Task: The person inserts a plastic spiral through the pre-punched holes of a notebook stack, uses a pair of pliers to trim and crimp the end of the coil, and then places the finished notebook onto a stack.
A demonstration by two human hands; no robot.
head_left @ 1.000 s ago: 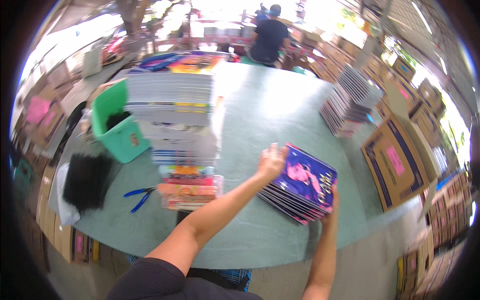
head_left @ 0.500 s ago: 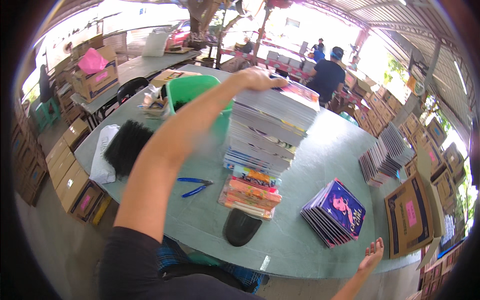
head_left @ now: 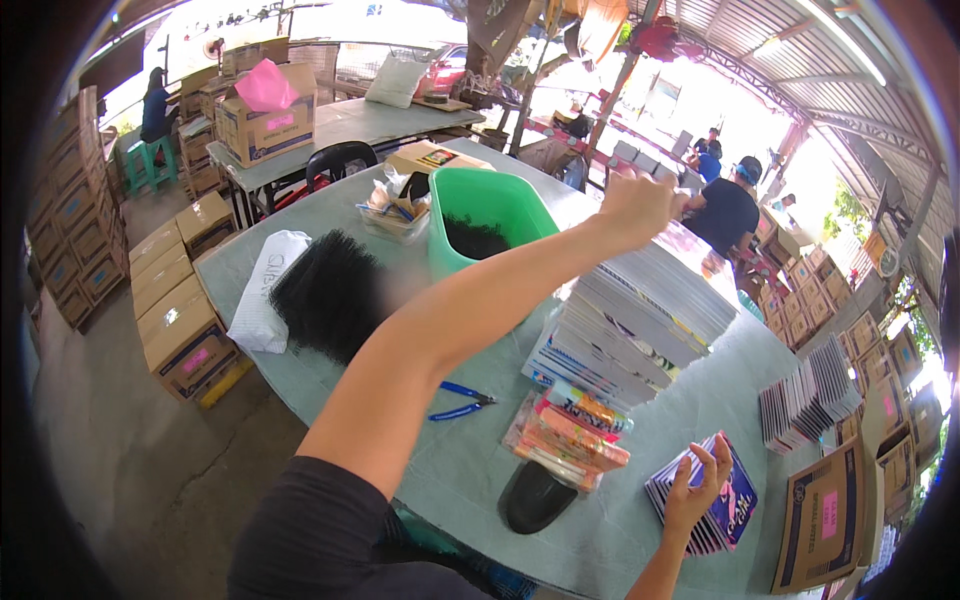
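The counter (head_left: 715,400) is spreading before me, carrying the tall stack (head_left: 640,310) at three o'clock of my view, the bin (head_left: 440,228) at twelve, the purple books (head_left: 740,500) at four. My left hand (head_left: 640,208) is hanging by the tall stack's top, grip unclear; my right hand (head_left: 697,488) is arching parted fingers over the purple books.

Strong daylight pours in from 11 to 1 o'clock, burning the open background to white. A bright strip glows beneath the roof (head_left: 905,110) at 2 o'clock. The surface (head_left: 715,385) carries a pale sheen toward 3 o'clock; the floor (head_left: 230,470) at 8 o'clock is dimmer. A hazy smudge blurs a spot just off centre toward 9 o'clock. Fisheye distortion bends outer edges, and the corners fall black.
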